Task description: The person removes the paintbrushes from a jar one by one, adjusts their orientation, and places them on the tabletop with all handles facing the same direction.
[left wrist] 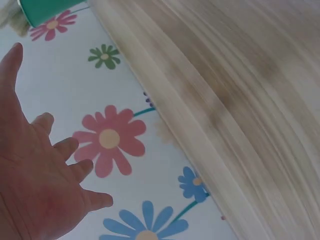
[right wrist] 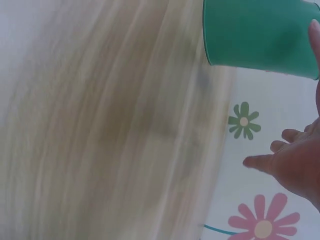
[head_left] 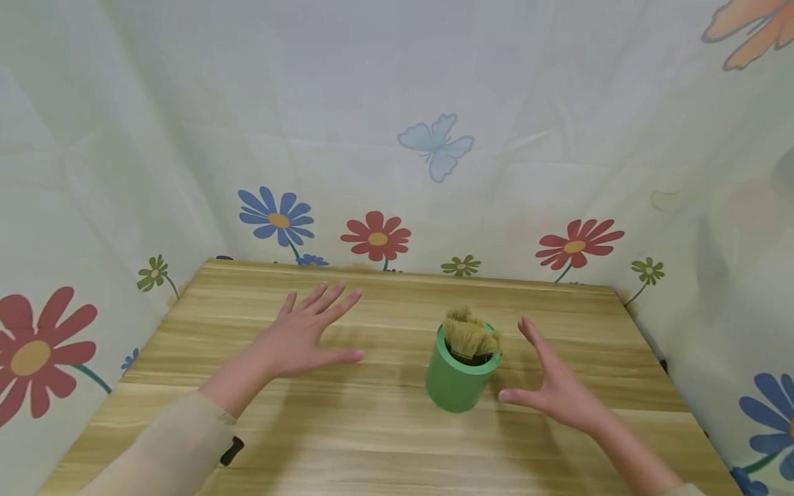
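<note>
L hand (head_left: pixel 298 344) is spread, fingers and thumb apart, over the table (head_left: pixel 372 448). R hand (head_left: pixel 563 394) is also spread, thumb and fingers apart, just beside the green cup (head_left: pixel 455 387), w/o touching it. The cup stands upright on the table betw. the two hands, nearer to R hand, w/ tan bristles (head_left: pixel 468 337) sticking out of its top. Behind the table hangs a flowered cloth (head_left: pixel 335 103).

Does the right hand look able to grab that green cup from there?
Probably yes: the right hand is spread close beside the green cup, with nothing visible in the way between them.
</note>
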`<state>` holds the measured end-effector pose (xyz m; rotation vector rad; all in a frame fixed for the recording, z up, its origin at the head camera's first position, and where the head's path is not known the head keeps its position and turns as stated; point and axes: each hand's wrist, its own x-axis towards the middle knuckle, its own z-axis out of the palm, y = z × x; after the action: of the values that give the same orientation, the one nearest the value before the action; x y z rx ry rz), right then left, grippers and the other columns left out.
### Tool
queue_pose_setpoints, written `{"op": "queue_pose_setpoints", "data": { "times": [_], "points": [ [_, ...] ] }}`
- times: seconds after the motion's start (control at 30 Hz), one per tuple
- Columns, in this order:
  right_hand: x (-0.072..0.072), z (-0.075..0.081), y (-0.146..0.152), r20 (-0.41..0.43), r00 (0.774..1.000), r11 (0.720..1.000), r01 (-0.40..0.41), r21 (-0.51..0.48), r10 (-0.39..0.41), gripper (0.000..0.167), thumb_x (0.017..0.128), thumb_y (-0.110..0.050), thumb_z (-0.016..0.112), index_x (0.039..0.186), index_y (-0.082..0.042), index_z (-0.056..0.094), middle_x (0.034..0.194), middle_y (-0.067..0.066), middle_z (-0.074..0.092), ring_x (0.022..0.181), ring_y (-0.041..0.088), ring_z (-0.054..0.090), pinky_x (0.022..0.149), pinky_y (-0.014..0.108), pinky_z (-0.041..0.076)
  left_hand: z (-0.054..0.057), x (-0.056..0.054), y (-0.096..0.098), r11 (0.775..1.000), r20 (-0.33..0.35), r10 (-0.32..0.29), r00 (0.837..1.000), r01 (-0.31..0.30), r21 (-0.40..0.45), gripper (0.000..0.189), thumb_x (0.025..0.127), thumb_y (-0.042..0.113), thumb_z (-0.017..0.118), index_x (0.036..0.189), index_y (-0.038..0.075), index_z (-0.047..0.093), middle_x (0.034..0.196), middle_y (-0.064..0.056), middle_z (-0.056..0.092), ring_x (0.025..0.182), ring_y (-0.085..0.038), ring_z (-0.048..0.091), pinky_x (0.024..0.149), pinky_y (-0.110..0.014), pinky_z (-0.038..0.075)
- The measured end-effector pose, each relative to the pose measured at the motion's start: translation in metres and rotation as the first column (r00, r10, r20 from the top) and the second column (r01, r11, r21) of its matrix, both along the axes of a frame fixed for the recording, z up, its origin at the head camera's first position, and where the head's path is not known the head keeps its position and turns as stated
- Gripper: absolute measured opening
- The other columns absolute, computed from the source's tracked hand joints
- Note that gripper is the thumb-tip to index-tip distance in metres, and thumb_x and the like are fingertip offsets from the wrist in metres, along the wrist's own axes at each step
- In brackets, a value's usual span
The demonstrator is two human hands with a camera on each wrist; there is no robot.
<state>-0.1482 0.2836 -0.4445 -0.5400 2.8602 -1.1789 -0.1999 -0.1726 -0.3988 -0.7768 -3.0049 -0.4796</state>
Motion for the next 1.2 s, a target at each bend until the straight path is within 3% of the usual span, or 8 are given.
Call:
{"op": "queue_pose_setpoints", "data": {
  "times": [0.27,0.47,0.6,0.73,0.9,1.07,1.2],
  "points": [
    [-0.007,-0.014,-0.012,0.011,0.997,0.980,-0.080,-0.180,0.083,0.121,0.086,-0.015,0.092,0.173,-0.013,0.007,0.176,0.022,0.020,0.158,0.051,0.023,0.119,0.070,0.030,0.008,-0.002,0.026,0.996,0.009,-0.081,0.997,0.081,0.043,0.101,0.090,0.084,0.059,0.171,0.038,0.023,0.178,-0.001,0.018,0.165,-0.035,0.014,0.125,-0.077,0.005],
    [-0.007,-0.019,-0.021,0.048,0.995,0.966,-0.072,-0.248,0.087,0.120,0.087,-0.013,0.091,0.173,-0.013,0.007,0.176,0.026,0.014,0.156,0.054,0.025,0.119,0.060,0.033,0.014,-0.004,0.044,0.985,-0.013,-0.142,0.990,0.142,0.095,0.102,0.088,0.084,0.062,0.171,0.039,0.022,0.177,0.002,0.021,0.164,-0.027,0.021,0.128,-0.071,0.009],
    [-0.005,-0.024,-0.026,0.052,0.997,0.954,-0.039,-0.296,0.056,0.121,0.085,-0.014,0.093,0.173,-0.015,0.010,0.176,0.025,0.014,0.156,0.053,0.027,0.119,0.054,0.036,0.019,-0.004,0.055,0.975,-0.026,-0.157,0.987,0.159,0.156,0.103,0.086,0.081,0.069,0.170,0.038,0.028,0.175,0.004,0.029,0.161,-0.024,0.030,0.129,-0.064,0.021],
    [-0.003,-0.028,-0.033,0.041,0.999,0.938,-0.001,-0.346,0.016,0.119,0.083,-0.011,0.094,0.172,-0.013,0.015,0.174,0.025,0.022,0.155,0.050,0.031,0.118,0.051,0.038,0.025,-0.003,0.065,0.962,-0.026,-0.165,0.986,0.166,0.217,0.101,0.084,0.076,0.076,0.168,0.037,0.034,0.172,0.004,0.036,0.157,-0.029,0.038,0.122,-0.064,0.036],
    [-0.001,-0.032,-0.040,0.058,0.998,0.926,0.031,-0.376,-0.010,0.118,0.082,-0.010,0.094,0.172,-0.011,0.017,0.172,0.024,0.027,0.154,0.048,0.034,0.119,0.053,0.038,0.028,-0.002,0.075,0.950,-0.020,-0.171,0.985,0.170,0.263,0.100,0.082,0.071,0.082,0.166,0.041,0.037,0.169,0.009,0.042,0.153,-0.027,0.044,0.119,-0.061,0.042],
    [0.000,-0.034,-0.045,0.064,0.998,0.927,0.050,-0.372,-0.028,0.116,0.082,-0.012,0.095,0.171,-0.015,0.020,0.170,0.020,0.034,0.152,0.048,0.037,0.119,0.058,0.039,0.030,-0.003,0.085,0.912,0.014,-0.185,0.983,0.166,0.376,0.097,0.080,0.060,0.090,0.163,0.039,0.044,0.162,0.010,0.051,0.145,-0.022,0.054,0.117,-0.050,0.048],
    [0.000,-0.035,-0.047,0.063,0.998,0.926,0.049,-0.375,-0.027,0.113,0.082,-0.013,0.095,0.170,-0.015,0.024,0.168,0.019,0.037,0.151,0.048,0.039,0.119,0.062,0.039,0.033,-0.004,0.094,0.846,0.058,-0.242,0.969,0.181,0.502,0.089,0.082,0.042,0.094,0.160,0.029,0.053,0.156,0.006,0.059,0.135,-0.020,0.063,0.111,-0.037,0.053]
  ]
}}
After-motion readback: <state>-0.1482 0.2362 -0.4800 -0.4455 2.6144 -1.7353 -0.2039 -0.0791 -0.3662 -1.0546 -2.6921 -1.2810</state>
